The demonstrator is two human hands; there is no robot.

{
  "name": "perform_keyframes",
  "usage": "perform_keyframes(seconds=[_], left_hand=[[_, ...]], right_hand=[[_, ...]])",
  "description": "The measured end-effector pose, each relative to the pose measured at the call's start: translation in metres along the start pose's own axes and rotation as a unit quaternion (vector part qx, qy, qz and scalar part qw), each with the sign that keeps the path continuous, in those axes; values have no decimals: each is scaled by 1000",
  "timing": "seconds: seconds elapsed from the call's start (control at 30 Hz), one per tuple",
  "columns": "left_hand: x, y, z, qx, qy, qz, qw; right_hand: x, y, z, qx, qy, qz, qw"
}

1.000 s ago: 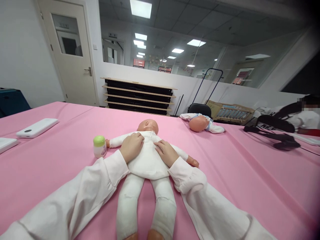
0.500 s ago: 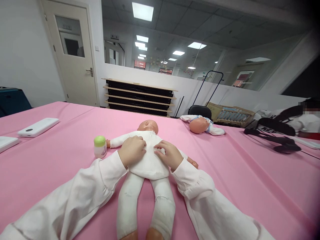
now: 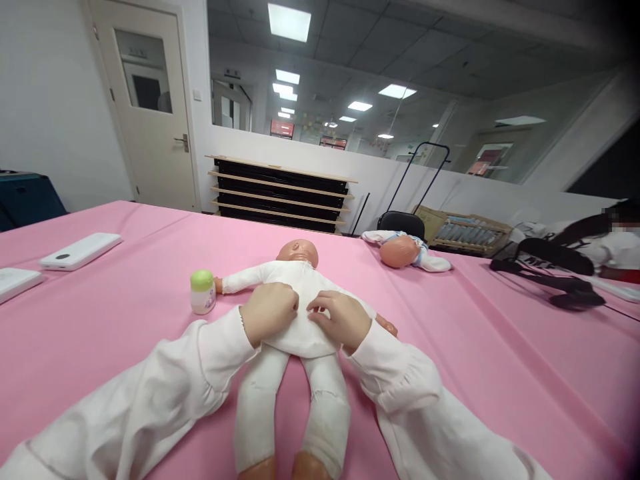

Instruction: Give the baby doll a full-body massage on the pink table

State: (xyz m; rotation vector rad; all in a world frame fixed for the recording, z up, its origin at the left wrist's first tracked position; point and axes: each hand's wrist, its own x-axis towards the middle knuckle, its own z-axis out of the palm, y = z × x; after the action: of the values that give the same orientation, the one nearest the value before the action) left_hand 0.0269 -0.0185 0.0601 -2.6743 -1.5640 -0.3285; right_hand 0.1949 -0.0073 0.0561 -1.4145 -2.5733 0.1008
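Observation:
A baby doll (image 3: 303, 333) with a white cloth body and tan plastic head lies stretched out on the pink-covered table (image 3: 165, 373), its head away from me with an ear showing. On the left side of its torso rests my left hand (image 3: 270, 310), closed with the fingers curled under and nothing visible in it. My right hand (image 3: 343, 317) is on the torso's right side, thumb and bent fingers apart, holding nothing. A small gap of white cloth lies between the hands. Beside the doll's left-side hand stands a jar (image 3: 203, 293) with a green lid.
White power banks (image 3: 83, 252) lie at the left. A second doll (image 3: 400, 251) in light clothing lies at the table's far edge. Black straps (image 3: 545, 277) and a partly visible person (image 3: 620, 247) are at the right. Behind are a chair (image 3: 401, 221) and stacked boards (image 3: 280, 193).
Both hands have moved slightly down the doll's torso towards me. The left fingers have curled in more, and the right hand remains loosely bent. The camera view has shifted a little.

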Motion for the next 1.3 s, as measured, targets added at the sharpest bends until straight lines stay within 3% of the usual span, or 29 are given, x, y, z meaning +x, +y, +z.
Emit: perform_keyframes(seconds=[0.13,0.27,0.43,0.63,0.77,0.9,1.07,1.2,1.3], left_hand=[[-4,3,-6,-22,-38,-15,999],[-5,3,-11,-42,-30,-23,998],[-6,5,-12,-33,-49,-19,998],[-6,6,-13,-50,7,-12,999],[-7,5,-13,-47,-4,-15,999],[-8,4,-14,-29,20,-5,999],[-6,4,-10,-6,-31,-4,1000],[-4,1,-11,-20,15,-10,1000],[-2,-1,-10,-20,4,-21,1000]], right_hand=[[-6,-3,-9,-26,-41,2,999],[-8,-5,-11,-24,-39,-2,999],[-9,-5,-12,-20,-83,-16,996],[-9,1,-17,2,-43,-21,999],[-9,3,-15,-8,-48,-47,998],[-8,2,-13,-7,11,-19,1000],[-7,-3,-8,-27,-53,-55,997],[-7,-4,-10,-4,0,-23,1000],[-6,-5,-6,-9,-18,-17,1000]])
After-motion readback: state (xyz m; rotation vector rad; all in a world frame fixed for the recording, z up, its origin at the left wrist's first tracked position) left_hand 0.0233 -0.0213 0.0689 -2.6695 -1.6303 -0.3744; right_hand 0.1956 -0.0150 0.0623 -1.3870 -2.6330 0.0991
